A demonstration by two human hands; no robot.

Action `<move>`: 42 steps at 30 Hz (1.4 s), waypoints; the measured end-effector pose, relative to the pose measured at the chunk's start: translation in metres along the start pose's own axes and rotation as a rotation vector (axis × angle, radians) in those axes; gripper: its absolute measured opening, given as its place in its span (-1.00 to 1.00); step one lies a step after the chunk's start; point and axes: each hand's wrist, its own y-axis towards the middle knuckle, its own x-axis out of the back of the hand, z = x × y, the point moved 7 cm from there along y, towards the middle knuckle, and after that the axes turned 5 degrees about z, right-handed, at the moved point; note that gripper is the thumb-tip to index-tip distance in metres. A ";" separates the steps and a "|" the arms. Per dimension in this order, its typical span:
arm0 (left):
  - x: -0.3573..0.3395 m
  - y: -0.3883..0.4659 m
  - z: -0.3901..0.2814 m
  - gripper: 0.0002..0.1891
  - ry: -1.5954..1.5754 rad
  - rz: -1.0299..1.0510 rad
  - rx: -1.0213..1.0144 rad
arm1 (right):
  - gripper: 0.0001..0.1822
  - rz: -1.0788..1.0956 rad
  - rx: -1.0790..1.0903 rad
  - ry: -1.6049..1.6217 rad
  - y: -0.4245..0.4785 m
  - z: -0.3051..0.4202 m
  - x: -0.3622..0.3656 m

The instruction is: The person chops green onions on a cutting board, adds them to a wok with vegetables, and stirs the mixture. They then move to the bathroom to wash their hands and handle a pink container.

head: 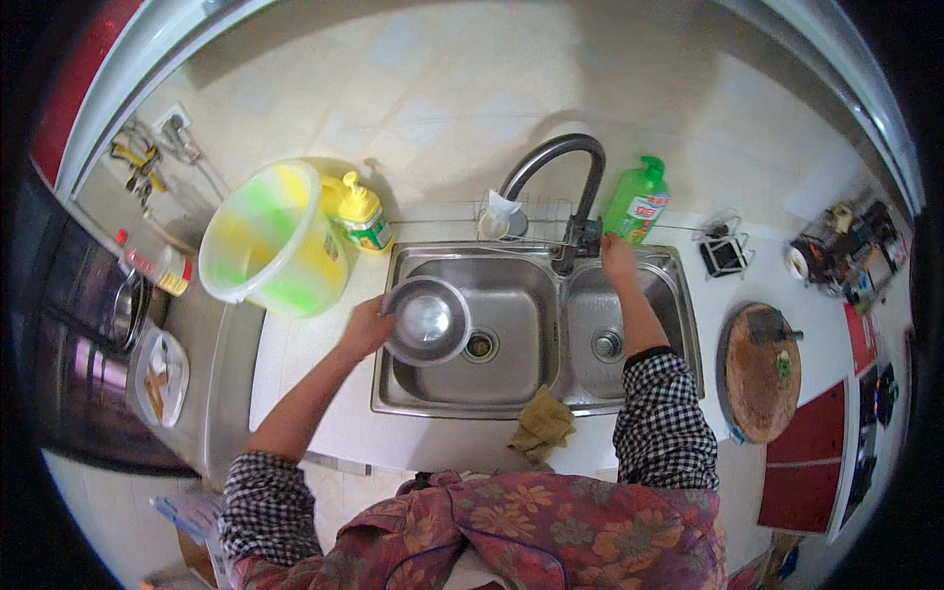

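Observation:
My left hand [369, 328] grips the rim of a round stainless steel bowl [417, 346], held over the left basin of a double steel sink [516, 376]. The bowl's inside shines; whether it holds water I cannot tell. At the sink's back edge, my right hand [619, 259] has its fingers on the handle side of a dark gooseneck faucet [594, 166]. The handle itself is mostly hidden by the fingers. Right behind that hand stands a green pump bottle [636, 199]. A yellowish cloth [543, 424] lies over the sink's front rim.
Left of the sink stand a plastic bucket [295, 254] and a yellow pump bottle [361, 214]. A wire rack [542, 214] sits behind the basins. On the right, a round wooden chopping board [756, 391] carries a cleaver [771, 324]. A white dish [177, 369] rests far left.

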 end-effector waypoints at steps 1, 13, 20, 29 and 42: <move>-0.024 0.011 0.037 -0.64 -0.132 0.068 0.126 | -0.66 0.033 0.058 -0.015 0.011 -0.002 -0.009; -0.115 0.020 -0.049 -0.54 -0.844 0.099 0.479 | -0.55 0.332 -0.302 -0.014 0.048 -0.045 -0.037; -0.121 0.038 -0.032 -0.60 -0.852 0.085 0.472 | -0.51 0.269 -0.308 0.079 0.040 -0.044 -0.035; -0.137 0.044 -0.030 -0.48 -0.915 0.100 0.438 | -0.57 0.214 -0.172 0.229 0.046 -0.104 -0.067; -0.151 0.026 -0.009 -0.46 -1.011 0.136 0.523 | -0.45 0.263 -0.104 0.415 0.036 -0.074 -0.067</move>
